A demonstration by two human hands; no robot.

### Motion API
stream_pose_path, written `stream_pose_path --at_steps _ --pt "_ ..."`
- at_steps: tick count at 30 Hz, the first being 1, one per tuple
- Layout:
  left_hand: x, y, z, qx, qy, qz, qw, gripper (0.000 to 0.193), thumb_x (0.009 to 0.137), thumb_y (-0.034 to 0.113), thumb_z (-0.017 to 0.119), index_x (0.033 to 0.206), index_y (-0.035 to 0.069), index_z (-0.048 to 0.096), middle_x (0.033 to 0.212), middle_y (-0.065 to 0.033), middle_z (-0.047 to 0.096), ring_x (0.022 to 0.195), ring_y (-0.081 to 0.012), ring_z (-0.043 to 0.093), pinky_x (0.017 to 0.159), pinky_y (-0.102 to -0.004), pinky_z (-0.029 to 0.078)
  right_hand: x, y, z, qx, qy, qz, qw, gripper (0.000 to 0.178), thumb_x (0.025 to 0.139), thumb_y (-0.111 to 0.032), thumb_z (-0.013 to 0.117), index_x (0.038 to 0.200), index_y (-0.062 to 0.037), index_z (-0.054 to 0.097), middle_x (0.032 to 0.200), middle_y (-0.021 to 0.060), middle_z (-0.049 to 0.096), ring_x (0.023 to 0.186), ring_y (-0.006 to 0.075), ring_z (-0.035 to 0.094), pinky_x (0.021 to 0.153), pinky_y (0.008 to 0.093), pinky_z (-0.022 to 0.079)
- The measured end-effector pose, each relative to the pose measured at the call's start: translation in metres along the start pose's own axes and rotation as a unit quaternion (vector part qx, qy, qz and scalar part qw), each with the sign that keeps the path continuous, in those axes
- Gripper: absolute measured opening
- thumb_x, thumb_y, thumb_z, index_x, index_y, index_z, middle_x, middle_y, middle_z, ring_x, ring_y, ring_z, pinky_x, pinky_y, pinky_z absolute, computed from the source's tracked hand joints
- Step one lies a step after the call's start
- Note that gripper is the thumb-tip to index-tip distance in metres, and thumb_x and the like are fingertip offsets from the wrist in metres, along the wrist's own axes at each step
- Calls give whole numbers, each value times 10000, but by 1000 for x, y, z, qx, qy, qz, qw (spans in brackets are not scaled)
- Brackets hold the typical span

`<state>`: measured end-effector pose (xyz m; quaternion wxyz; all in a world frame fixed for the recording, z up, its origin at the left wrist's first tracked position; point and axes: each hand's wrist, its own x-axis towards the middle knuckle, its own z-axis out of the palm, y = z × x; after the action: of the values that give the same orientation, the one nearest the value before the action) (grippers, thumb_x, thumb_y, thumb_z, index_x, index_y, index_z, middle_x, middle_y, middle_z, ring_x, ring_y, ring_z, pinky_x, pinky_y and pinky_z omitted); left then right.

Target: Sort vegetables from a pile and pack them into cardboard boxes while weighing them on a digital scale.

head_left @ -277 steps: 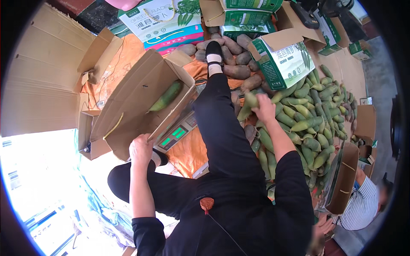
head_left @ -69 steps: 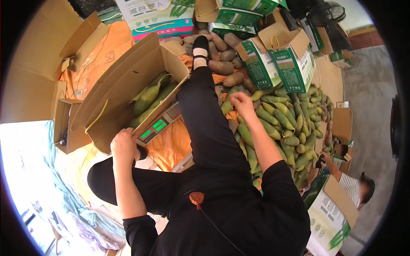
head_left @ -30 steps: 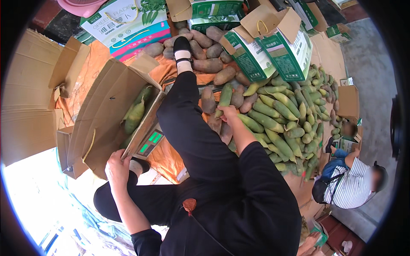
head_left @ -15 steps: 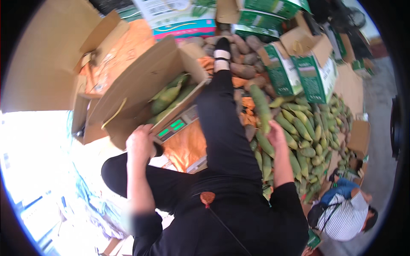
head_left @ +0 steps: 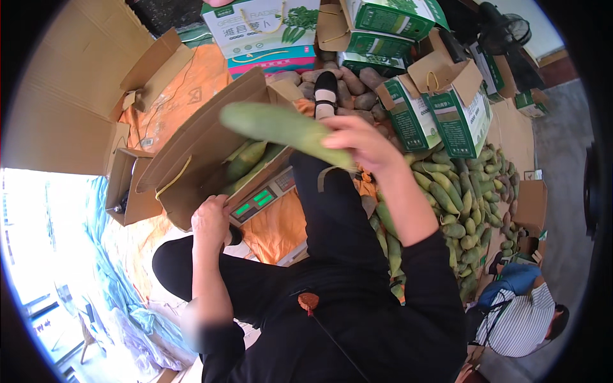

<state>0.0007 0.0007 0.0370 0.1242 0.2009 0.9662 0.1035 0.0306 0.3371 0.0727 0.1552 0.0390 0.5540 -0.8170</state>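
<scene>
A long green radish [head_left: 281,127] hangs in the air, gripped near one end by my right hand [head_left: 361,142]. Its other end reaches over an open cardboard box [head_left: 204,137], where several green radishes [head_left: 248,158] lie. My left hand [head_left: 211,217] has its fingers curled over the near edge of this box. Under the box, a digital scale [head_left: 258,199] with a lit green display shows at the near side. A big heap of green radishes [head_left: 456,198] lies to my right.
Green-and-white cartons [head_left: 447,112] stand beyond the heap, and more printed boxes [head_left: 265,32] are stacked at the far side. Darker reddish roots [head_left: 351,89] lie around my outstretched foot. A person in a striped top [head_left: 520,322] is at lower right. A black fan [head_left: 504,32] stands far right.
My right hand has lifted the radish off the heap and swung it left and up over my leg toward the box. My left hand stays at the box edge.
</scene>
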Motion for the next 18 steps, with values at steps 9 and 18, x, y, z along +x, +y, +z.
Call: stream_pose_path --at_steps 9,18 --pt "-3 -16 8 -11 6 4 1000 199 796 117 628 988 79 664 909 -137 641 874 -337 626 753 -429 495 45 34 17 0 118 -53 992 330 916 -246 595 1164 -27 594 944 81 663 744 131 637 690 246 513" --pt "4 0 0 -29 7 -13 999 212 806 146 634 999 64 662 936 -139 644 896 -346 618 773 -433 488 -79 153 -121 -179 416 61 889 205 878 -85 591 1064 -3 623 811 34 626 649 93 556 568 223 453"
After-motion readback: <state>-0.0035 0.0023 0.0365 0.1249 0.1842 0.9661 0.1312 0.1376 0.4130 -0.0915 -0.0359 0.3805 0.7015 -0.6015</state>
